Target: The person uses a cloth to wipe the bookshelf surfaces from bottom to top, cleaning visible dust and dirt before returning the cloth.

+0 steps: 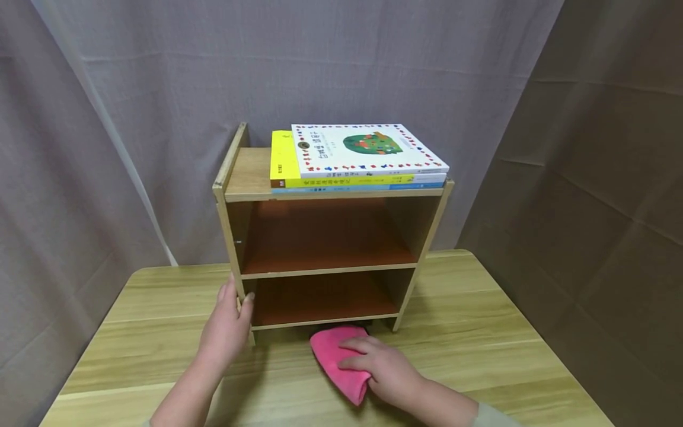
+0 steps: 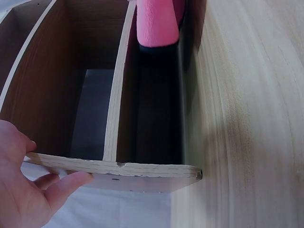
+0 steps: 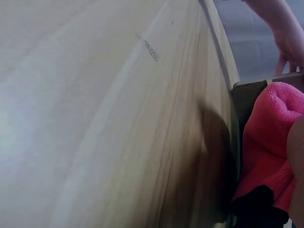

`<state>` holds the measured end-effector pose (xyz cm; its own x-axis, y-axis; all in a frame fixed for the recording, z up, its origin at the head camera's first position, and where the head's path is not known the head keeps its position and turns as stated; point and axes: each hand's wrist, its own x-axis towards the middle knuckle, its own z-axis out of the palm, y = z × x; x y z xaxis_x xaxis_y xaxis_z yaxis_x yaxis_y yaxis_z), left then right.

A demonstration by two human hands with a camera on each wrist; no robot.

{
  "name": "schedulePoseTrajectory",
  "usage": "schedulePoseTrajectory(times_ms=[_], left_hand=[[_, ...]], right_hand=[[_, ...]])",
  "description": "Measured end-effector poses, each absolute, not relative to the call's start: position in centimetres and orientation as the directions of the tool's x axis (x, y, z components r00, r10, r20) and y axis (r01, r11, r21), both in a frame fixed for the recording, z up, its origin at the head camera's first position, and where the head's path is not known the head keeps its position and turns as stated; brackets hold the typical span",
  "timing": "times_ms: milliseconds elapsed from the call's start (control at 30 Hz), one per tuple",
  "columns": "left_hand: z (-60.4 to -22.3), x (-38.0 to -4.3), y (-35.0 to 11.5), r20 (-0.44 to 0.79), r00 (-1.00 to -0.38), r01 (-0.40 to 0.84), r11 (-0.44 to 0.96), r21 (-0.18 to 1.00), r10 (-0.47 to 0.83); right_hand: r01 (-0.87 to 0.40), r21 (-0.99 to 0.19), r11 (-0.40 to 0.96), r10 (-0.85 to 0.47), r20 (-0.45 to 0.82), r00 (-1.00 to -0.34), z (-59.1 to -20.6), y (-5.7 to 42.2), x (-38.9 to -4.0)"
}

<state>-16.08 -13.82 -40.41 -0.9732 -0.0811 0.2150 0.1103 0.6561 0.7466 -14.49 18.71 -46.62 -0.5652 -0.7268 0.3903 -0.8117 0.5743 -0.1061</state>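
A small wooden shelf [image 1: 328,270] stands on the table. My left hand [image 1: 226,323] grips its left side panel [image 1: 230,249] low down, the thumb on one side and the fingers on the other; the left wrist view shows the same hand [image 2: 28,178] at the panel's edge. In my right hand [image 1: 386,367] is a folded pink cloth [image 1: 336,356] with dark edging. Its far end reaches into the low gap under the bottom board [image 1: 325,322], where the left wrist view shows the cloth [image 2: 157,23] between board and table. The right fingertips press on its top.
A stack of several books lies on the shelf top, a white picture book [image 1: 368,148] uppermost and a yellow one [image 1: 283,157] under it. Grey curtain [image 1: 160,89] hangs behind, and a brown fabric wall [image 1: 587,178] rises at the right. The table's wood-grain surface [image 1: 480,332] extends around the shelf.
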Motion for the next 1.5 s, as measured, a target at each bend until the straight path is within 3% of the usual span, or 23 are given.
schedulePoseTrajectory(times_ms=[533, 900, 1500], left_hand=[[-40.8, -16.0, -13.9, 0.204, -0.975, 0.094, 0.669, 0.737, -0.088], [-40.6, -16.2, -13.8, 0.223, -0.971, 0.109, 0.675, 0.73, -0.084], [-40.4, -15.9, -13.7, 0.218, -0.973, 0.11, 0.669, 0.735, -0.079]], right_hand=[[-0.833, -0.037, 0.552, -0.709, 0.504, -0.492, -44.8, 22.1, -12.5], [-0.818, -0.034, 0.574, -0.685, 0.528, -0.503, -44.2, 24.3, -11.6], [-0.695, -0.03, 0.718, -0.556, 0.577, -0.598, -43.7, 28.4, -11.3]])
